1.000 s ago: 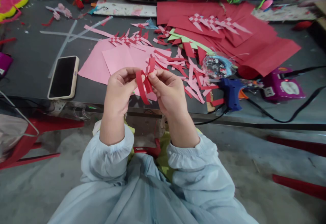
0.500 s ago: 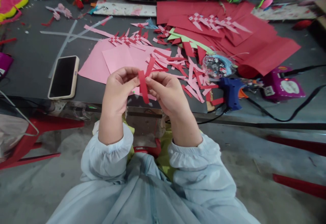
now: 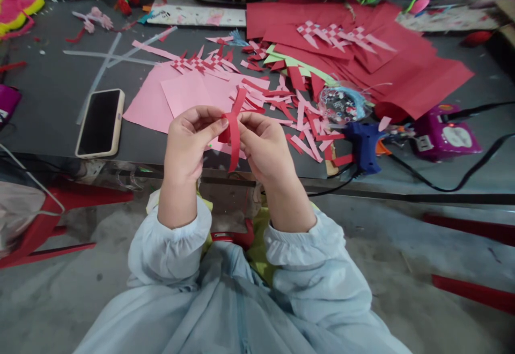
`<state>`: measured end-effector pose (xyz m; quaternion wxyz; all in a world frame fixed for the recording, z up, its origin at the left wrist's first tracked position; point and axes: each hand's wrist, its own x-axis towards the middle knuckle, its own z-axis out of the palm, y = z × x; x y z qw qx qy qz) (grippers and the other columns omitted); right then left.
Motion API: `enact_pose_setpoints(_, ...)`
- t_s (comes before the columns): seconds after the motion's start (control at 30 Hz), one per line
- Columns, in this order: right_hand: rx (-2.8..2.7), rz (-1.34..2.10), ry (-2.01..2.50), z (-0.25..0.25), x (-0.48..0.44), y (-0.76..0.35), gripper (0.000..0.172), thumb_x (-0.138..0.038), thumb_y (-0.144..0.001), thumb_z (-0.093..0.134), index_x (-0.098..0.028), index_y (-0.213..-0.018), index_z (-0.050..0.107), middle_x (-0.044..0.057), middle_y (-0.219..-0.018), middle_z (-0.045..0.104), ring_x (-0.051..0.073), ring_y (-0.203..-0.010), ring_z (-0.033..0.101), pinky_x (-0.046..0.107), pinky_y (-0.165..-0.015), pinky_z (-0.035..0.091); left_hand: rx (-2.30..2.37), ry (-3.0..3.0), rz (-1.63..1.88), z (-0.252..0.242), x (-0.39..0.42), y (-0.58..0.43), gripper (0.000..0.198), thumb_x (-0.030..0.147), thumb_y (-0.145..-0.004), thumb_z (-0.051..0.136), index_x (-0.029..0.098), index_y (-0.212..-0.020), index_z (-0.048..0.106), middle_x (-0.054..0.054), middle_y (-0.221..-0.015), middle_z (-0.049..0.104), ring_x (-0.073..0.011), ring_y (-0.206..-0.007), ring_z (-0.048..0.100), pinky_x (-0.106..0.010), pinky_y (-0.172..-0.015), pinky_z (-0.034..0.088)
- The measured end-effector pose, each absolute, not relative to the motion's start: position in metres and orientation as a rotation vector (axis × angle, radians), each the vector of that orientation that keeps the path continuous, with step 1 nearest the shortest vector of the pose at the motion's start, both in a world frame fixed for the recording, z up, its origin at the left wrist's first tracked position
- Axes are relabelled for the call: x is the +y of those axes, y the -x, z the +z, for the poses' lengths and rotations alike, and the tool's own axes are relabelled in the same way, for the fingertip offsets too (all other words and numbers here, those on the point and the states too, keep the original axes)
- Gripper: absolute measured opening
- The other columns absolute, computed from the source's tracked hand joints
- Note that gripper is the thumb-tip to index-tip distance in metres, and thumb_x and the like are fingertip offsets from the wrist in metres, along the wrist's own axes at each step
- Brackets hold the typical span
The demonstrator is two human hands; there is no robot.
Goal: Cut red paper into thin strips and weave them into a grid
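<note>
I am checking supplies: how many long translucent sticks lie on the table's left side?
3: a sideways stick behind the phone, a steep stick reaching down beside it, and a slanting stick rising to the right. Others may be hidden under the pink paper.

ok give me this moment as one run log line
left hand: holding red strips | right hand: holding same strips | phone: on table, left | glue gun: on table, right

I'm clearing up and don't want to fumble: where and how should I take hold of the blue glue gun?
Probably by its handle, with the right hand coming from the table's near edge. The blue glue gun lies with its handle toward that edge, the orange trigger on its right.
</note>
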<state>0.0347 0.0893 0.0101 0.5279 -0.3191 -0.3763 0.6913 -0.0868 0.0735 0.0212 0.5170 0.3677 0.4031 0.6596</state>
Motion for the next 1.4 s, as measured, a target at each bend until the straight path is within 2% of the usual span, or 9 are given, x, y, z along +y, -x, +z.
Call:
enact_pose_setpoints(0.3,-0.838,1.656,0.763,0.0071,0.0901,-0.0353,0.038,-0.044,-0.054,0.090,-0.018,-0.070,0.066,-0.006,-0.065,0.064,0.005,-0.057,0.059,0.019,-0.059,0.052,0.981,-0.863,1.579,0.0217,0.0726,0.0888,0.021,0.014,-0.059,0.088,0.020,-0.072,0.073,0.004,-0.070,0.069,-0.0064,-0.062,0.062,-0.018,-0.068,0.056)
enact_pose_setpoints(0.47,-0.916,1.572,0.792,0.0085,0.0898,-0.0376,0.034,-0.044,-0.059,0.088,-0.019,-0.071,0.067,-0.005,-0.066,0.065,0.006,-0.059,0.058,0.021,-0.059,0.051,1.011,-0.894,1.449,0.0220,0.0718,0.0918,0.020,0.014,-0.061,0.085,0.018,-0.075,0.073,0.002,-0.070,0.068,-0.0094,-0.063,0.064,-0.022,-0.068,0.057)
enact_pose_setpoints(0.67,-1.026,1.606,0.777,0.0094,0.0882,-0.0401,0.029,-0.040,-0.064,0.087,-0.018,-0.071,0.069,-0.004,-0.067,0.065,0.006,-0.058,0.057,0.022,-0.061,0.051,1.071,-0.867,1.484,0.0227,0.0711,0.0920,0.022,0.013,-0.059,0.085,0.018,-0.075,0.071,0.004,-0.066,0.064,-0.0083,-0.063,0.063,-0.022,-0.071,0.056)
enact_pose_setpoints(0.83,-0.927,1.643,0.731,0.0088,0.0884,-0.0369,0.030,-0.038,-0.061,0.089,-0.018,-0.069,0.068,-0.005,-0.065,0.065,0.005,-0.058,0.058,0.020,-0.060,0.051,1.017,-0.832,1.547,0.0227,0.0721,0.0888,0.021,0.012,-0.054,0.085,0.020,-0.069,0.072,0.005,-0.064,0.066,-0.0065,-0.060,0.060,-0.019,-0.067,0.055)
enact_pose_setpoints(1.03,-0.856,1.664,0.780,0.0094,0.0879,-0.0351,0.037,-0.043,-0.055,0.090,-0.019,-0.070,0.067,-0.005,-0.067,0.063,0.006,-0.060,0.057,0.021,-0.063,0.053,0.969,-0.778,1.569,0.0253,0.0728,0.0869,0.023,0.012,-0.052,0.087,0.021,-0.067,0.073,0.005,-0.066,0.068,-0.0049,-0.059,0.061,-0.015,-0.061,0.054)
enact_pose_setpoints(1.27,-0.901,1.582,0.766,0.0079,0.0893,-0.0381,0.033,-0.042,-0.059,0.089,-0.020,-0.071,0.068,-0.004,-0.069,0.065,0.007,-0.062,0.057,0.021,-0.060,0.050,1.043,-0.851,1.431,0.0263,0.0700,0.0918,0.022,0.014,-0.059,0.088,0.018,-0.072,0.071,0.002,-0.069,0.068,-0.0109,-0.070,0.068,-0.022,-0.071,0.057)
enact_pose_setpoints(1.4,-0.971,1.580,0.783,0.0084,0.0890,-0.0398,0.031,-0.042,-0.063,0.087,-0.020,-0.072,0.068,-0.004,-0.068,0.064,0.006,-0.059,0.056,0.022,-0.060,0.049,1.037,-0.857,1.454,0.0243,0.0703,0.0932,0.023,0.015,-0.058,0.088,0.017,-0.073,0.071,0.003,-0.066,0.066,-0.0080,-0.062,0.063,-0.019,-0.067,0.055)
